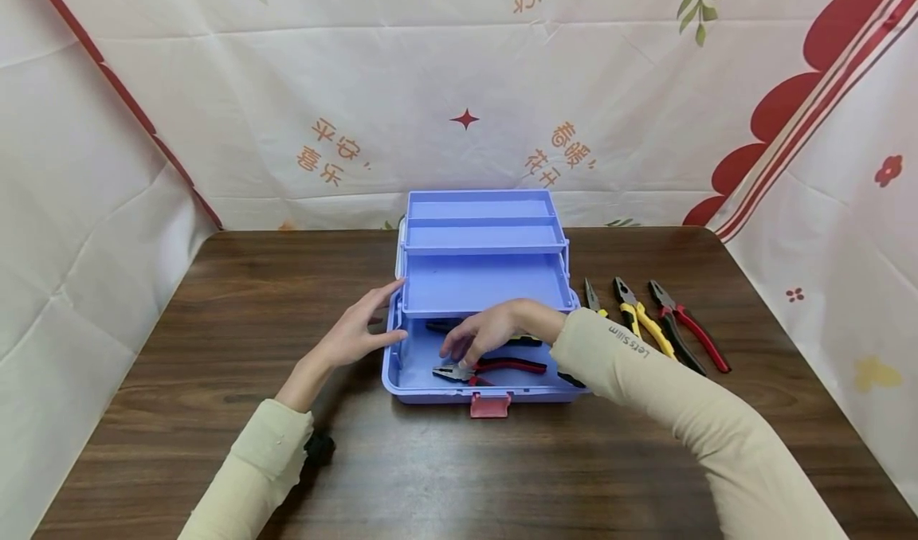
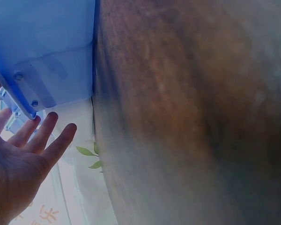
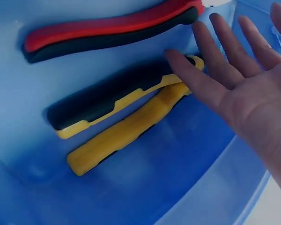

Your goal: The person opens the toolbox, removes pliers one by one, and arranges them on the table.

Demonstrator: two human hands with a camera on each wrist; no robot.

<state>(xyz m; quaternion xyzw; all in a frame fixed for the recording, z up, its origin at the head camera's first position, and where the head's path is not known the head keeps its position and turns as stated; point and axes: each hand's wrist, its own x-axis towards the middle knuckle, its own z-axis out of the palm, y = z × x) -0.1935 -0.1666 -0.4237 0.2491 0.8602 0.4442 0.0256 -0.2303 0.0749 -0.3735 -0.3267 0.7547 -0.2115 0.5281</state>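
Note:
A blue toolbox (image 1: 389, 377) stands unfolded on the table, its two trays (image 1: 488, 285) raised at the back. My right hand (image 1: 495, 329) is inside the lower compartment, palm down, over pliers with red-and-black handles (image 1: 512, 363). In the right wrist view its fingers (image 3: 232, 51) extend loosely, fingertips close to those red handles and to pliers with yellow-and-black handles (image 3: 117, 138). These yellow pliers lie behind the red ones, partly hidden by the hand. My left hand (image 1: 362, 325) is spread at the toolbox's left side, fingertips by the rim; the left wrist view shows its fingers straight.
Right of the toolbox lie several more pliers: a pointed-nose pair (image 1: 591, 295), a yellow-handled pair (image 1: 649, 329) and a red-and-black pair (image 1: 696, 337). A black handle end (image 1: 571, 380) shows under the right sleeve. A pink latch (image 1: 490, 406) juts from the toolbox front.

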